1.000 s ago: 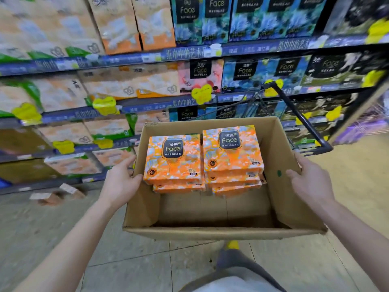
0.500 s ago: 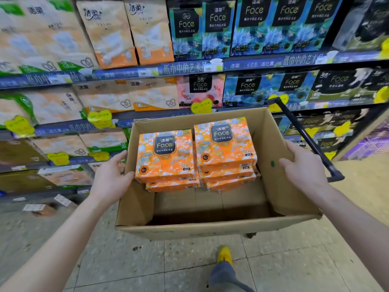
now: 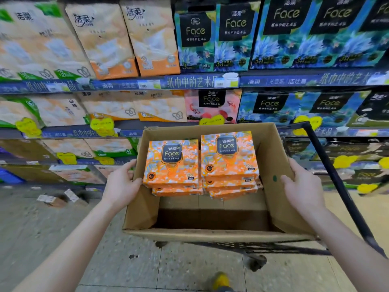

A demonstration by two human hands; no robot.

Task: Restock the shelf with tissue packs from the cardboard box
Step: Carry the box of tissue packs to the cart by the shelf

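Clasped open brown cardboard box (image 3: 210, 234) by both side walls: left wall in left grip (image 3: 122, 184), right wall in right grip (image 3: 303, 187). Probably steadied so atop black wire trolley (image 3: 336, 182). Kept flat orange tissue packs (image 3: 172, 163) stacked at far end inside, nearest blue-edged shelf (image 3: 189, 82), handy for restocking.

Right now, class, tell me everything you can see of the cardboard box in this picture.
The cardboard box is plain brown, open-topped and rectangular, with a small green mark on its right inner wall. Two stacks of orange tissue packs fill its far half; the near half shows its bare bottom. The left hand grips its left wall and the right hand its right wall. It is in front of the shelf, above a black wire cart.
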